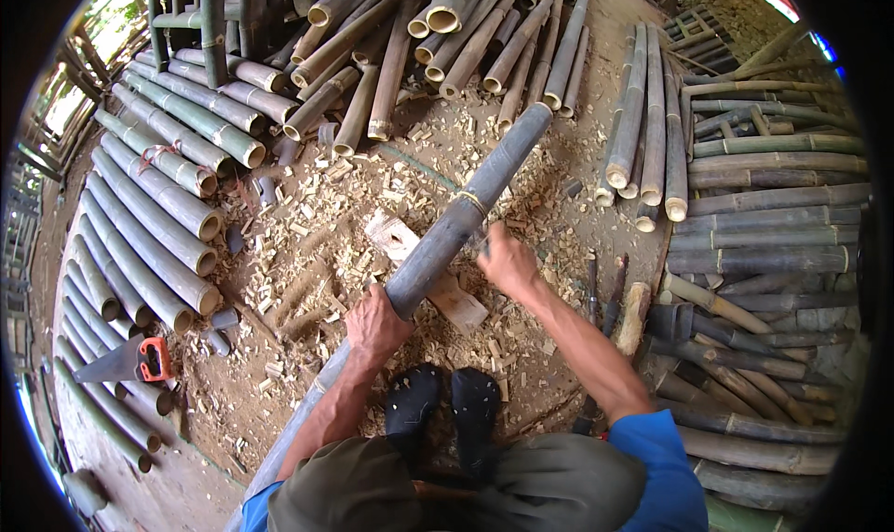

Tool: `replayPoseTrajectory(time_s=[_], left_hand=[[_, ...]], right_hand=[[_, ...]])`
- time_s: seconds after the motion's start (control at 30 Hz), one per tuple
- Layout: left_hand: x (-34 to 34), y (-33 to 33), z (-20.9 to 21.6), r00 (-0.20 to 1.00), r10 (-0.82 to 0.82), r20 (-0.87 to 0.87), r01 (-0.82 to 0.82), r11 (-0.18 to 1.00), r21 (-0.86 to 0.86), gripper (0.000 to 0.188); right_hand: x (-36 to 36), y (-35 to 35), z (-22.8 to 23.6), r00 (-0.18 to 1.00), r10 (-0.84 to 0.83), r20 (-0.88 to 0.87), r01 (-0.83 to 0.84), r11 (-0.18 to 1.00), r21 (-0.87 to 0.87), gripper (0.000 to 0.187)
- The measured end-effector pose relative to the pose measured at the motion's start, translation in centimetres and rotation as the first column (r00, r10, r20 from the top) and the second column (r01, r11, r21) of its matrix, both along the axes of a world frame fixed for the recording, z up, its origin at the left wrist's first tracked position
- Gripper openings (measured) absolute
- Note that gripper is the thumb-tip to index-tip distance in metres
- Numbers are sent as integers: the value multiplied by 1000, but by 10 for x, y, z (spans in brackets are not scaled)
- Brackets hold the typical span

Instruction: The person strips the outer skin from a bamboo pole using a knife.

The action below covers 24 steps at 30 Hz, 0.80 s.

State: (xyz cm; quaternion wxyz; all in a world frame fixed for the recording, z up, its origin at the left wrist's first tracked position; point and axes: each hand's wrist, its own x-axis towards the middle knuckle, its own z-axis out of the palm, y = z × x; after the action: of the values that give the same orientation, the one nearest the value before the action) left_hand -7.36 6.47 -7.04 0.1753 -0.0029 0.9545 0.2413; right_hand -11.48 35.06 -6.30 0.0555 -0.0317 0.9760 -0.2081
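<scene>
A long grey-green bamboo pole (445,231) slants across the middle, from the lower left up to the far right. My left hand (377,324) is closed round it in front of my feet. Beyond that hand, the pole passes over a pale wooden block (459,306) lying among shavings. Just right of the pole, below its ringed node, my right hand (510,264) is closed. Something small and dark shows at its fingers, mostly hidden, and I cannot make out its kind.
Cut bamboo poles lie in a row at left (154,252), with an orange-handled saw (154,359) on them. More bamboo is heaped at the far side (466,43) and stacked at right (764,225). Wood chips (358,192) cover the ground around my dark-covered feet (413,402).
</scene>
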Motion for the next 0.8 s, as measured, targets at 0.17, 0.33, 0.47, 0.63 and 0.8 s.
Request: replayPoseTrajectory(time_s=[0.17,0.33,0.47,0.63,0.8], left_hand=[[2,-3,2,998,-64,28,64,998,21,63],[-13,-9,7,986,-120,113,111,991,80,69],[-18,-17,11,981,-140,137,126,986,107,71],[-13,-12,13,984,-109,143,101,993,63,82],[29,22,8,974,-55,-218,29,992,-124,88]], right_hand=[[0,31,-3,998,45,50,-49,997,68,29],[-17,45,-19,939,-338,-61,329,936,-128,30],[-4,28,-17,937,304,-171,-274,945,176,27],[-20,32,2,960,-214,180,249,947,-202,21],[-7,42,-28,985,-152,-80,148,987,-60,24]])
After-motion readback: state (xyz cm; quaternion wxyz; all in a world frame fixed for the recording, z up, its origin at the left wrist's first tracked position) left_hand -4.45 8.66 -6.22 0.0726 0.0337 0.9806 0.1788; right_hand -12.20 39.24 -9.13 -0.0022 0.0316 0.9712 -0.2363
